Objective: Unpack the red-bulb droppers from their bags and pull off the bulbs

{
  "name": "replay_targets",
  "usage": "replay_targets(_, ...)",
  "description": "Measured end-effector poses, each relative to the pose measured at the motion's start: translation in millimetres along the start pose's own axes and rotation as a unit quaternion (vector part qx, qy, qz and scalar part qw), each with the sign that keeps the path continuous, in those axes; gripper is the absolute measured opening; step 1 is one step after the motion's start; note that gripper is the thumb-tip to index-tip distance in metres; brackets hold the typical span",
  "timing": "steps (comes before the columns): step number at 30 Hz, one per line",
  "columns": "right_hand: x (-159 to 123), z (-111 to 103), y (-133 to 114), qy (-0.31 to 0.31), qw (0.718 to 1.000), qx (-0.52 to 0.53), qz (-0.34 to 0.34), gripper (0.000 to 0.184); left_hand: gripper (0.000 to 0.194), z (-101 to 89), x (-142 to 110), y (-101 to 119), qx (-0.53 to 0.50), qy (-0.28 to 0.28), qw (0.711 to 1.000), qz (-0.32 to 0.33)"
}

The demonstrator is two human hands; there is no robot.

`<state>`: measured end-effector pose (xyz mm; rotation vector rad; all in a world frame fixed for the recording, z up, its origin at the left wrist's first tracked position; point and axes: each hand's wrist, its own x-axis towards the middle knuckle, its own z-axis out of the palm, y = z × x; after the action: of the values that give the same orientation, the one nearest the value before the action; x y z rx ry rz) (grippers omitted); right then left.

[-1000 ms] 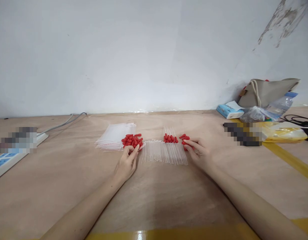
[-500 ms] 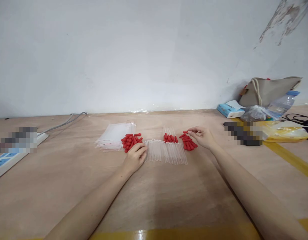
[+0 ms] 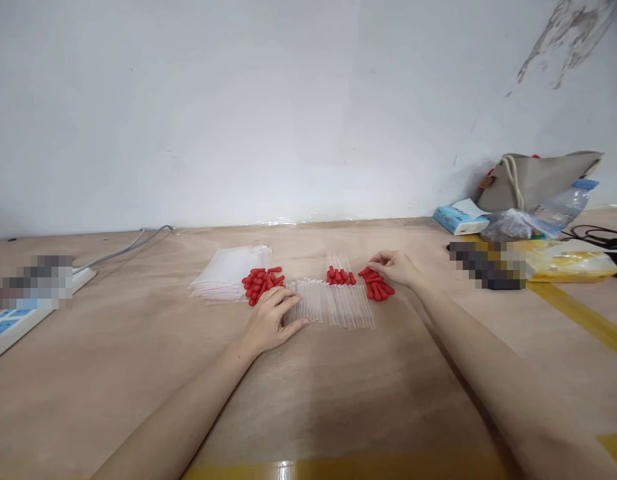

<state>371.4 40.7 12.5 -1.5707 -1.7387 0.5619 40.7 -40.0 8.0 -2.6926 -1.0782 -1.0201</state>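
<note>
A row of clear glass tubes [image 3: 333,303] lies side by side on the wooden table [image 3: 338,393]. My left hand [image 3: 274,317] rests on the row's left end, fingers spread flat over the tubes. Just beyond it is a pile of red rubber bulbs [image 3: 261,281] beside a stack of clear plastic bags [image 3: 228,270]. A few tubes fitted with red bulbs [image 3: 341,275] lie behind the row. My right hand [image 3: 395,267] hovers at a second pile of red bulbs [image 3: 377,285], its fingertips pinched together; whether a bulb is between them is unclear.
A white power strip [image 3: 18,320] with a grey cable sits at the left. At the back right lie a blue tissue pack [image 3: 458,219], a grey drawstring bag [image 3: 538,180], a plastic bottle, a yellow packet [image 3: 568,265] and black cables. Yellow tape marks the table.
My left hand left the left bulb pile, moved right and spread flat on the tubes. My right hand lifted from the tubes' right end to the far side of the right bulb pile.
</note>
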Motion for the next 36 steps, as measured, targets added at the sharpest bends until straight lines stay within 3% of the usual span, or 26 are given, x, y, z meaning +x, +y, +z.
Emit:
replay_targets(7,1,-2,-4,0.007,0.998,-0.058,-0.011,0.023,0.045,-9.6,-1,-5,0.062,-0.025,0.997,0.033)
replay_targets(13,-7,15,-44,-0.023,0.992,-0.097,-0.073,0.024,0.046,-11.8,-3,-8,0.086,-0.033,0.995,0.040)
replay_targets(17,-15,25,-67,-0.016,0.971,-0.212,-0.107,0.035,0.046,-11.7,-2,-7,0.089,-0.027,0.995,0.031)
replay_targets(23,-12,27,-74,-0.078,0.971,-0.220,-0.055,0.034,0.046,-12.7,-3,-6,0.080,-0.002,0.997,0.015)
replay_targets(28,-12,25,-74,-0.087,0.977,-0.194,-0.009,0.029,0.037,-11.3,-3,-8,0.070,0.045,0.996,-0.019)
replay_targets(33,-25,22,-87,-0.032,0.985,-0.168,0.000,0.028,0.044,-10.2,-3,-8,0.076,0.081,0.993,-0.030)
replay_targets(36,-49,26,-97,0.094,0.973,-0.173,-0.117,0.021,0.059,-9.9,-3,-4,0.100,0.131,0.986,-0.035)
